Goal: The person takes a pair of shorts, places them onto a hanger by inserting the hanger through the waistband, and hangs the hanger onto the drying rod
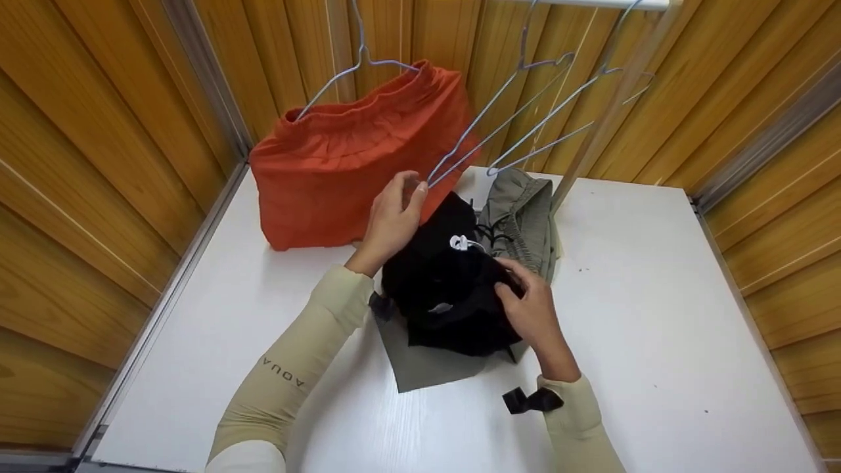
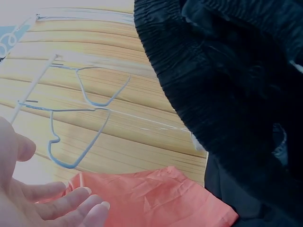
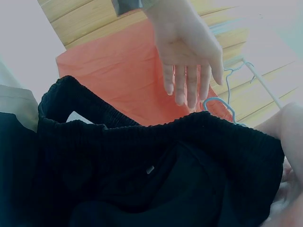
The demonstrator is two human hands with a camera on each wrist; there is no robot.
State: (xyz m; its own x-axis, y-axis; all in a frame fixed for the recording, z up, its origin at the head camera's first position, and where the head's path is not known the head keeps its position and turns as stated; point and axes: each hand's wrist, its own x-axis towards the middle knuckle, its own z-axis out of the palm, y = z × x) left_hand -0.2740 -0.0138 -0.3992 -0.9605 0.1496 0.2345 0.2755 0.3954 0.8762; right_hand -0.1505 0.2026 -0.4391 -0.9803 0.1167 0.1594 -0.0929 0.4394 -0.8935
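Note:
Black shorts (image 1: 453, 282) with a gathered elastic waistband and a white cord toggle (image 1: 459, 243) lie bunched in front of me. My right hand (image 1: 532, 305) grips their waistband at the right side, thumb on one face. The right wrist view shows the waistband gaping, with a white label (image 3: 78, 117) inside. My left hand (image 1: 392, 217) is raised beside the shorts, fingers extended, at the lower corner of a blue wire hanger (image 1: 453, 154). In the left wrist view that hand (image 2: 52, 203) holds nothing. Grey-green shorts (image 1: 525, 210) lie under and behind the black ones.
Orange shorts (image 1: 341, 177) hang on another wire hanger (image 1: 360, 62) at the back left. A further bare hanger (image 1: 552, 115) hangs from the white rail (image 1: 604, 3) near its upright post (image 1: 594, 131). Wood-pattern walls (image 1: 85, 131) enclose the white table (image 1: 631, 328).

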